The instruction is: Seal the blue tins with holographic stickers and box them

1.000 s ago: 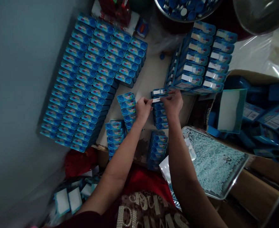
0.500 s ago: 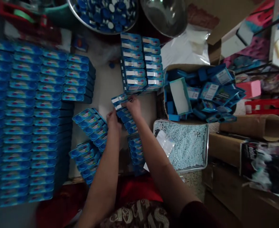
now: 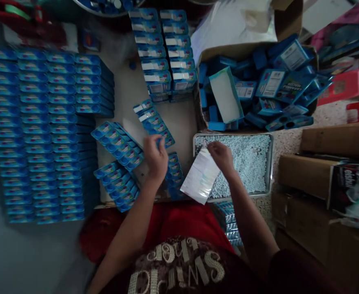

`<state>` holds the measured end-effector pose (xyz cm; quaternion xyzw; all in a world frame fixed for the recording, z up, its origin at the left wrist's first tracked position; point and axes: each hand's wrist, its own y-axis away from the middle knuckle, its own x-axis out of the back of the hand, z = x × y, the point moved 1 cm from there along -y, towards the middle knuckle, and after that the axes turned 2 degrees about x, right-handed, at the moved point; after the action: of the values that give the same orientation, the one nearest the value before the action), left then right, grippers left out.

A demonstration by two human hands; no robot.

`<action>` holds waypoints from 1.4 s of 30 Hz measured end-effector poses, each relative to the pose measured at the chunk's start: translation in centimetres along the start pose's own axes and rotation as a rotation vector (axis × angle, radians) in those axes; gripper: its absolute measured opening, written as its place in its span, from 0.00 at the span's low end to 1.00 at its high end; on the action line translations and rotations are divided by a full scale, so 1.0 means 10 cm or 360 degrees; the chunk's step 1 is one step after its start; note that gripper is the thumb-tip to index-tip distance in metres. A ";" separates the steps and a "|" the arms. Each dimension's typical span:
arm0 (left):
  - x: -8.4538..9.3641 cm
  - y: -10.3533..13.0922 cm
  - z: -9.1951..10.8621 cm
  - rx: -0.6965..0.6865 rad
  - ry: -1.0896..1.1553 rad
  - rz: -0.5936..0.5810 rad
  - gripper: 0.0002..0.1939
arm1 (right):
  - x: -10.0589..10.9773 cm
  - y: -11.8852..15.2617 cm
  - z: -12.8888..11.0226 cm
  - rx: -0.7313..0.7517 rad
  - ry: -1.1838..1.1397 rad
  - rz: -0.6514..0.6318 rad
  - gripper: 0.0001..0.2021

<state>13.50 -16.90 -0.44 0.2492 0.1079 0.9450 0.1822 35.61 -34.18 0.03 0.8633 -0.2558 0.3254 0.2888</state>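
Observation:
My right hand (image 3: 221, 156) pinches the top edge of a shiny white sheet (image 3: 200, 175), which hangs tilted over the left side of a tray of pale blue pellets (image 3: 247, 163). My left hand (image 3: 156, 157) is raised over the table with its fingers curled and blurred; whether anything is between them I cannot make out. Just beyond it runs a slanted row of small blue boxes (image 3: 155, 122), the far two bearing white strips. Another short row of blue boxes (image 3: 175, 169) lies between my hands. Two slanted groups of blue boxes (image 3: 118, 145) are left of my left hand.
Large stacks of blue boxes (image 3: 38, 134) fill the left side. Two columns of boxes with white strips (image 3: 153, 53) stand at the back. A carton (image 3: 202, 116) heaped with blue boxes is behind the tray. Brown cartons (image 3: 304, 175) stand at right.
Both hands have left the slanted row of boxes. My right hand has moved right and taken hold of the white sheet by the tray; my left has drawn back nearer me. The camera view has shifted.

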 end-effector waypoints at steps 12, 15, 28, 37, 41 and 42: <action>-1.11 0.45 0.03 0.0320 -0.1040 -0.0766 0.21 | -0.02 0.60 0.78 0.0122 0.0062 0.0409 0.13; -1.16 0.51 -0.03 0.0331 -0.0755 -0.0737 0.13 | -0.06 0.42 0.62 0.0583 0.0244 0.0281 0.17; -1.17 0.66 0.11 0.0120 0.0029 -0.0805 0.12 | 0.17 0.15 0.46 0.1374 0.0846 -0.0184 0.22; -1.15 0.74 0.12 0.0202 0.0177 -0.1075 0.12 | 0.20 0.52 0.78 0.1437 0.0651 -0.0123 0.20; -1.23 0.75 0.08 0.0075 -0.0126 -0.0993 0.13 | 0.26 0.59 0.80 0.1357 0.0674 -0.0109 0.14; -1.26 0.75 0.07 0.0057 -0.0191 -0.0990 0.14 | 0.27 0.60 0.82 0.1352 0.0680 -0.0107 0.13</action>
<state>21.89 -28.68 -3.07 0.2629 0.1846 0.8254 0.4642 37.05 -44.51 -1.12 0.8265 -0.0070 0.5620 -0.0332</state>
